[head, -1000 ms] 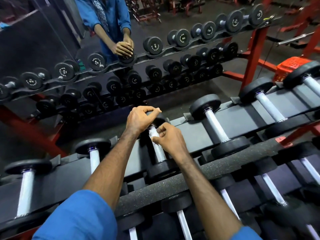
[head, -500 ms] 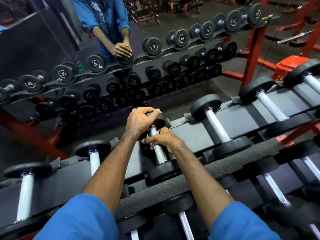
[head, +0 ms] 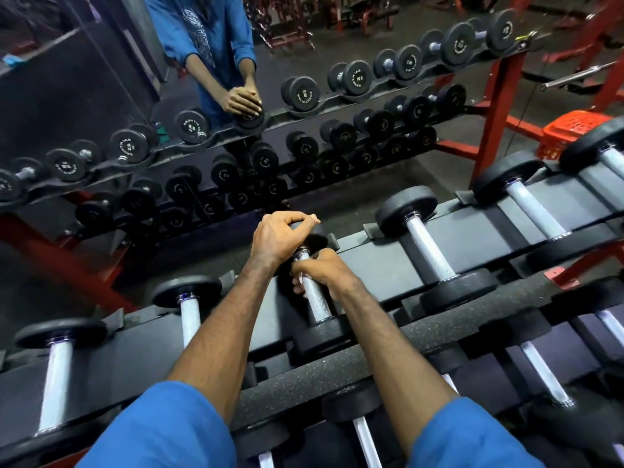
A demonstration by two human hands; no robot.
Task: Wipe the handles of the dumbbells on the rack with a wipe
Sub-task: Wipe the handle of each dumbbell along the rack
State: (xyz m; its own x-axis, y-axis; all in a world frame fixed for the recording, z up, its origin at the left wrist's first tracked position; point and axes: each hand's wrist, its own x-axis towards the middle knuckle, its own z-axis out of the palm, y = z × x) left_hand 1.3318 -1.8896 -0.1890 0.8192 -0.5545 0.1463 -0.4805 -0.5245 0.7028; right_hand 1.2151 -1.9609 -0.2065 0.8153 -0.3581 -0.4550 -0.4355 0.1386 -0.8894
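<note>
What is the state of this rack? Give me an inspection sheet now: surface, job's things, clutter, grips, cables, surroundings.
Surface: rack, dark trays, dumbbells lying in a row.
Job's things: dumbbell with a knurled metal handle; wipe not visible.
Clutter: red basket, far right.
Grips: left hand grips the dumbbell's far head; right hand is curled round the handle.
Cables: nothing seen.
Surroundings: mirror behind, reflecting rack and person; red frame.
</note>
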